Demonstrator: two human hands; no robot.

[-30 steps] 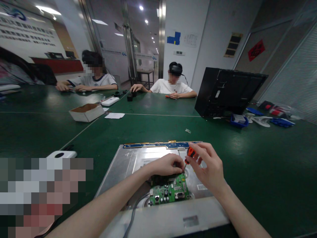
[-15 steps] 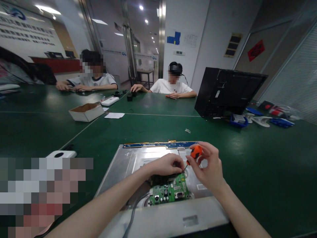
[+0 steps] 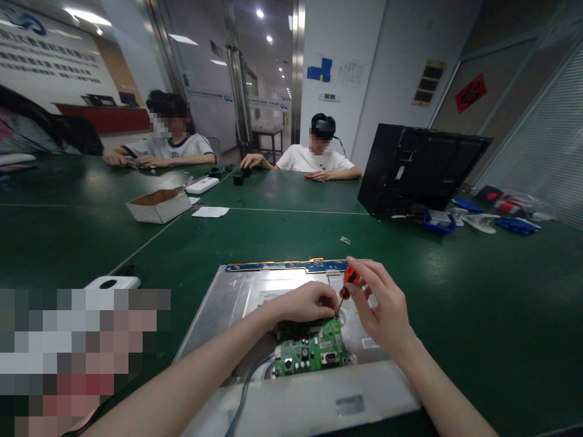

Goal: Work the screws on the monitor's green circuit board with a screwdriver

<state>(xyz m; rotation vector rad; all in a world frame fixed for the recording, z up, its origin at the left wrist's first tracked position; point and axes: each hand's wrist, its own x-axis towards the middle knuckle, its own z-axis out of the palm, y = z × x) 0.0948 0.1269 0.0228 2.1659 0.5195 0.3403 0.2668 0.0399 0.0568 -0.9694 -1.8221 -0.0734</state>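
Observation:
A silver metal display panel [image 3: 237,297] lies flat on the green table in front of me, with a blue strip board [image 3: 282,266] along its far edge. A green circuit board [image 3: 312,352] sits on the panel near me. My left hand [image 3: 303,302] is closed, its fingers pressed down on the far edge of the green board. My right hand [image 3: 380,309] pinches a small orange and black screwdriver [image 3: 348,280], whose tip points down at the board's far corner beside my left fingers.
A black monitor back shell [image 3: 419,167] stands at the right rear, with blue and white parts [image 3: 483,220] beside it. A cardboard box [image 3: 158,205] and white paper [image 3: 210,212] lie at left. Two people sit across the table. A white device [image 3: 113,283] lies near left.
My right hand's fingers have rolled the screwdriver handle, which tilted to the right and came back upright. My left hand has stayed on the green board.

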